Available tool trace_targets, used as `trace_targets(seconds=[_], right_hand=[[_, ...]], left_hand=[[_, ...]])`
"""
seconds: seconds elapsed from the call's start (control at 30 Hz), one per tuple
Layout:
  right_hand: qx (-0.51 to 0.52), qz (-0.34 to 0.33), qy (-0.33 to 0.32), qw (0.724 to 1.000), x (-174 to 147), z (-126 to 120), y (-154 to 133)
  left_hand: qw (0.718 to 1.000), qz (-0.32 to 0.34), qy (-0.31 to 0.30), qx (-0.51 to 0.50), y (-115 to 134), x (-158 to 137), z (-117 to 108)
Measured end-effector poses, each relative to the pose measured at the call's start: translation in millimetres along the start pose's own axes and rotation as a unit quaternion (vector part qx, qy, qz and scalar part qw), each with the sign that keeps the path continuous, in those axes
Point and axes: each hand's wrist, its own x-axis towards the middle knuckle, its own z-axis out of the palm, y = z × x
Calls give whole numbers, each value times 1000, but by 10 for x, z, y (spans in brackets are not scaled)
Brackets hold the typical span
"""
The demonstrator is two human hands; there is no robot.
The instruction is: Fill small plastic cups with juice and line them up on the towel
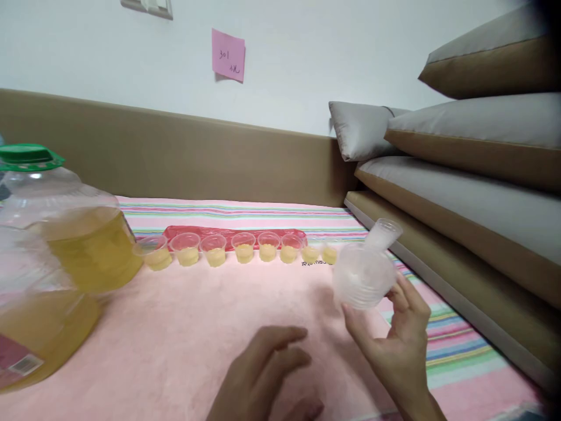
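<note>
My right hand (397,336) grips a nested stack of clear plastic cups (363,278) between thumb and fingers, raised above the pink cloth. A narrower translucent cylinder (383,235) shows just behind that stack; whether it is joined to it I cannot tell. My left hand (269,371) hovers over the cloth to the left of the stack, its fingers bent and apart, holding nothing. Farther back, several small clear cups (244,250) with pale yellow liquid in them stand in a row. The cup (328,252) at the row's right end is nearest to the stack.
Two large clear jugs of yellow liquid stand at the left, a green-capped jug (96,245) and a nearer jug (48,333). A red plastic bag (228,230) lies behind the cups. Stacked grey-brown cushions (473,187) rise on the right. The pink cloth (166,333) spreads beneath.
</note>
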Motion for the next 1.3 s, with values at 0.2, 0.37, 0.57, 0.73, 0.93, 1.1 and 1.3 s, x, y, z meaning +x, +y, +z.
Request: trace_targets(seconds=[0.2,0.37,0.57,0.73,0.93,1.1,1.3], right_hand=[[43,-117,-105,987,-126,259,-431],[106,-164,-172,966,-146,361,-518],[93,-176,-180,963,-240,378,-500],[74,-176,-178,965,-253,366,-466],[59,-189,-184,963,-236,370,-462],[54,-192,-184,963,-246,381,-452],[43,-193,-185,963,-261,389,-431]], left_hand=[[976,-149,138,-77,-38,48,-211],[955,-197,179,-135,-91,48,-151],[957,-195,187,-102,-60,61,-174],[959,-217,169,-71,-48,58,-186],[956,-237,161,-67,-80,48,-169],[955,-243,153,-69,-75,57,-172],[947,-239,185,-110,-55,90,-176]])
